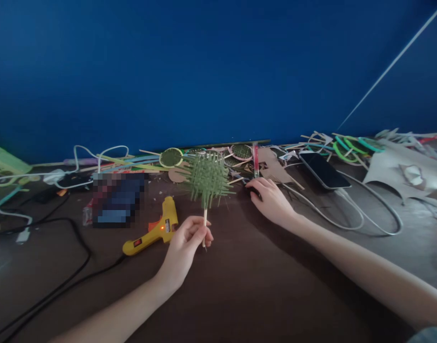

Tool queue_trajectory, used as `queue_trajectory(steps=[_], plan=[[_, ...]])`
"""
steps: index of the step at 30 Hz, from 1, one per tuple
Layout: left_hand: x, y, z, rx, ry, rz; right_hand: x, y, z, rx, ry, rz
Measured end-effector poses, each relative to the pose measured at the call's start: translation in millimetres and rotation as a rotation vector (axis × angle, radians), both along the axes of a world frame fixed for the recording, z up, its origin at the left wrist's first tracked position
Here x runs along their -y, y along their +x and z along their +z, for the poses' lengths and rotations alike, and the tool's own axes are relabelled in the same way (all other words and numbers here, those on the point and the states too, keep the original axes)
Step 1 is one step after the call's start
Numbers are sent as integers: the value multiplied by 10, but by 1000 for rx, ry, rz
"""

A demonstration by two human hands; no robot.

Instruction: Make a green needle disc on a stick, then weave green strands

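Note:
My left hand [191, 236] is closed in a pinch round the thin pale stick of a small woven fan [207, 178]. The fan stands upright, its green strips crossing in a lattice with loose ends sticking out on all sides. Farther back on the right, my right hand [270, 197] rests on the table with curled fingers. A small dark object [256, 191] shows under those fingers, mostly covered, so its kind is unclear. Just left of my left hand lies a yellow hot glue gun [154, 231], its orange light lit.
A phone [323, 170] with a white cable lies at the right, near cut cardboard [397, 169]. Small round fans [171, 157] and coloured strips line the blue wall [218, 71]. Black cords [78, 281] cross the dark table [239, 295] on the left, below a blurred-out dark item [120, 200].

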State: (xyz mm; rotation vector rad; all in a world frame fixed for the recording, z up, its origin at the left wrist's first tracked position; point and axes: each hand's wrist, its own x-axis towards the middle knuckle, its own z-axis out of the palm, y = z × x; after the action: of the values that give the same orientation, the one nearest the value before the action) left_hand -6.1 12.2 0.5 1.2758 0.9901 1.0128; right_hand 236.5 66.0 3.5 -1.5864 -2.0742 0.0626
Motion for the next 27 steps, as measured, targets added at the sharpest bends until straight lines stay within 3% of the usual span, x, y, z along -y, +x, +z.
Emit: queue_trajectory(steps=[6, 10, 17, 23, 27], plan=[[-7, -15, -20, 61, -15, -1, -195, 179, 44, 239, -48, -105], [-6, -29, -38, 100, -14, 4, -258, 189, 140, 283, -193, -162], [17, -42, -35, 109, -43, 29, -270, 123, 311, 326, -356, -90], [2, -34, -79, 121, -56, 32, -393, 162, 482, 247, -537, 17], [-19, -39, -119, 138, -60, 21, -431, 312, 629, -105, -811, 106]])
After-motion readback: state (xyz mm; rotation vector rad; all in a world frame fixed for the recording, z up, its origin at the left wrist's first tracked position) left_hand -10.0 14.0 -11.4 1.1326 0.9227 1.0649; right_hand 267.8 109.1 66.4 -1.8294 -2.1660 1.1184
